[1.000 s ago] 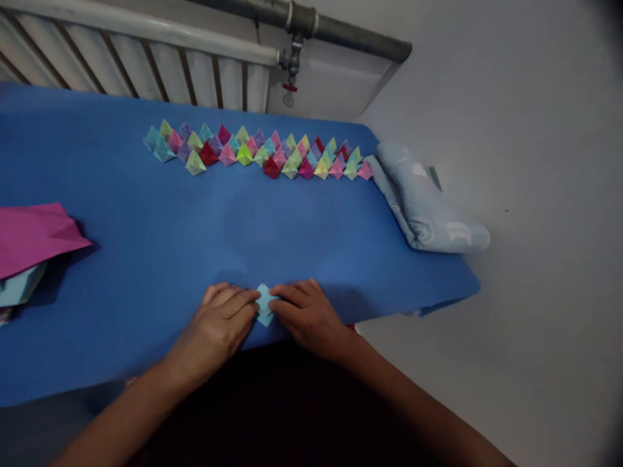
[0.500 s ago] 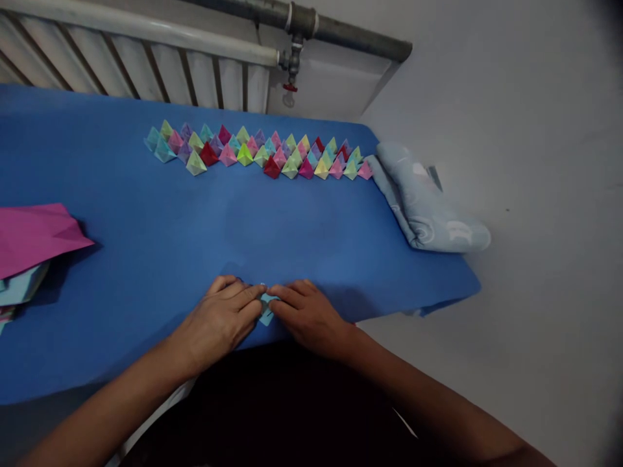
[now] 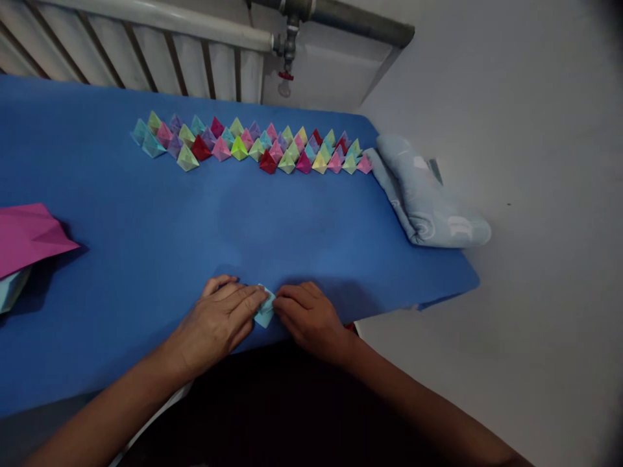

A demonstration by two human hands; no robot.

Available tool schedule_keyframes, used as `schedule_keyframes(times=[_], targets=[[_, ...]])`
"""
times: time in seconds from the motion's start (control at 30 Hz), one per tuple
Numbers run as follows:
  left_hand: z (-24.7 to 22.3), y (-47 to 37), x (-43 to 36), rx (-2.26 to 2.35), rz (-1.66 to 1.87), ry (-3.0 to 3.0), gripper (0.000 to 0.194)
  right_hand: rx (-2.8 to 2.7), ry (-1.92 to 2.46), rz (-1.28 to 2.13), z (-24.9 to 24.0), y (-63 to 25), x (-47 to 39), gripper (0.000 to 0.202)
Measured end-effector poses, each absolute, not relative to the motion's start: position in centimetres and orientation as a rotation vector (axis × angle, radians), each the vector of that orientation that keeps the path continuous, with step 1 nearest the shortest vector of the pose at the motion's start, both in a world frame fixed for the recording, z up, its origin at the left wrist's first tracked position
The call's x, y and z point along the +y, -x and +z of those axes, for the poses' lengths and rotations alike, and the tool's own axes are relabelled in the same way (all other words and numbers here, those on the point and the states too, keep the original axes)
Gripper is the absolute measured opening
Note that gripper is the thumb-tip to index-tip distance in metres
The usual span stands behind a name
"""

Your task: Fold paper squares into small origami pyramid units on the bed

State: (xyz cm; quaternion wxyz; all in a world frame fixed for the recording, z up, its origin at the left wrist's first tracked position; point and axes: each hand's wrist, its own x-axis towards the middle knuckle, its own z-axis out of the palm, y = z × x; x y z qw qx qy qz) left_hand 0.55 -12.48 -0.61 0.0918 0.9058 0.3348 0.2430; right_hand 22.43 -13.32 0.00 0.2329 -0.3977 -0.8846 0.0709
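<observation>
A small piece of light-blue folded paper point(image 3: 265, 311) lies on the blue-covered table close to its front edge. My left hand point(image 3: 224, 311) presses its fingertips onto the paper's left and upper part. From the other side my right hand point(image 3: 304, 314) pinches the paper's right edge, its fingers drawn together. Both hands hide part of the paper, so its full folded shape cannot be made out. Farther back stand rows of small folded-paper pyramids point(image 3: 239, 149) in pink, red, yellow, green, purple and blue.
Pink paper sheets point(image 3: 34, 237) lie at the left, over light-blue paper point(image 3: 13, 288). A folded grey-blue cloth point(image 3: 428, 201) rests at the right beside the wall. Behind the blue tabletop point(image 3: 146, 214) are a radiator point(image 3: 150, 55) and a pipe with a red valve point(image 3: 286, 76).
My right hand has shifted slightly right, so more of the light-blue paper shows between the hands. The left hand stays on it. The view has tilted a little.
</observation>
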Motion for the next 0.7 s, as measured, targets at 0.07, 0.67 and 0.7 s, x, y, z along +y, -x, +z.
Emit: schedule_keyframes(times=[0.07, 0.67, 0.7], targets=[[-0.86, -0.52, -12.42, 1.0, 0.722, -2.669, 0.035, -2.425, 1.106, 0.212, 0.05, -22.38, -13.33, 0.019], [-0.67, -0.33, -12.87, 1.059, 0.694, -2.596, 0.031, -2.328, 1.182, 0.341, 0.55, -21.85, -13.12, 0.018], [-0.55, -0.36, -12.84, 1.064, 0.688, -2.585, 0.03, -2.326, 1.183, 0.349, 0.59, -21.87, -13.12, 0.018]])
